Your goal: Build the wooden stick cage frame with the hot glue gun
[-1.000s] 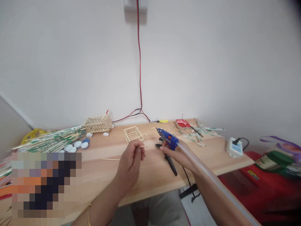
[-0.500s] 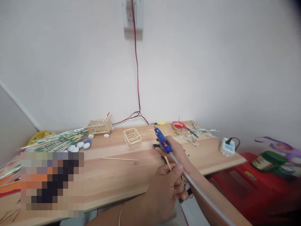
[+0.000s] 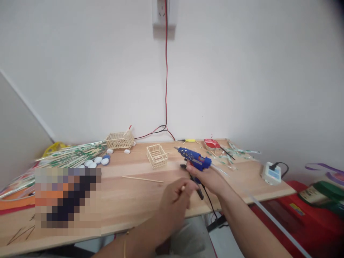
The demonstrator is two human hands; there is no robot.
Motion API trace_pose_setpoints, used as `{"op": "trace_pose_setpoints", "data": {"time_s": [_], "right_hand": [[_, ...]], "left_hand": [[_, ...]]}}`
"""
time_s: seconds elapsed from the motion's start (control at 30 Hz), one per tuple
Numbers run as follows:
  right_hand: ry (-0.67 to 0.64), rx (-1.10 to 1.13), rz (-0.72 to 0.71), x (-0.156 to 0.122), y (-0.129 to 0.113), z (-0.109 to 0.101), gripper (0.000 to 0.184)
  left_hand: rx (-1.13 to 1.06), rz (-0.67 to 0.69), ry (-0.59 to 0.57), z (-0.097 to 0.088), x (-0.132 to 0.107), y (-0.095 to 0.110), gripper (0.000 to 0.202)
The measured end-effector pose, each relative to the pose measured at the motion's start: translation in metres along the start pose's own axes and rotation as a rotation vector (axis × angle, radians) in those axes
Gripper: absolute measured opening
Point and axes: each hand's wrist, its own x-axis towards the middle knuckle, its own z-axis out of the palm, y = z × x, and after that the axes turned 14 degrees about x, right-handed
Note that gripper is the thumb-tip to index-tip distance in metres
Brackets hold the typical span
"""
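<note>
My right hand [image 3: 209,180] grips the handle of a blue hot glue gun [image 3: 192,157], its nozzle pointing left above the table. A long clear glue stick [image 3: 219,169] runs out of its back. Just below, my left hand [image 3: 174,200] is closed on a thin wooden stick [image 3: 183,188], of which only a pale end shows between thumb and fingers. A small open-topped box of wooden sticks [image 3: 157,156] stands beyond my hands. A single stick [image 3: 143,179] lies on the table left of my left hand.
A bigger stick cart [image 3: 120,140] stands at the back left, with white bottle caps [image 3: 98,161] and wrapped sticks [image 3: 72,156] nearby. A red dish [image 3: 211,144], a yellow-handled tool [image 3: 190,140] and a white power strip [image 3: 271,173] lie to the right. Cords hang down the wall.
The glue gun has turned from pointing away to pointing left. My left hand has drawn down and left, apart from my right hand, with the stick in it. The view has shifted slightly.
</note>
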Motion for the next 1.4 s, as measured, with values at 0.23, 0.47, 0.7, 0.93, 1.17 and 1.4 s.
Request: {"op": "trace_pose_setpoints", "data": {"time_s": [0.23, 0.47, 0.7, 0.93, 1.17, 1.4], "right_hand": [[-0.022, -0.183, 0.07, 0.0, 0.003, 0.031, 0.037], [-0.039, -0.164, -0.056, 0.016, 0.003, 0.048, 0.03], [0.026, -0.177, 0.058, 0.019, 0.01, 0.052, 0.035], [0.016, -0.113, 0.049, 0.021, 0.005, 0.053, 0.032], [-0.013, -0.075, 0.024, 0.022, 0.005, 0.054, 0.024], [0.011, -0.162, 0.052, 0.023, 0.007, 0.053, 0.03]], "left_hand": [[0.299, -0.027, 0.533, -0.082, 0.031, -0.042, 0.023], [0.277, -0.102, 0.514, -0.089, 0.048, -0.072, 0.024], [0.276, -0.087, 0.507, -0.091, 0.044, -0.068, 0.024], [0.271, -0.1, 0.487, -0.09, 0.041, -0.07, 0.023], [0.301, -0.1, 0.485, -0.09, 0.041, -0.069, 0.02], [0.29, -0.112, 0.482, -0.091, 0.04, -0.068, 0.021]]}}
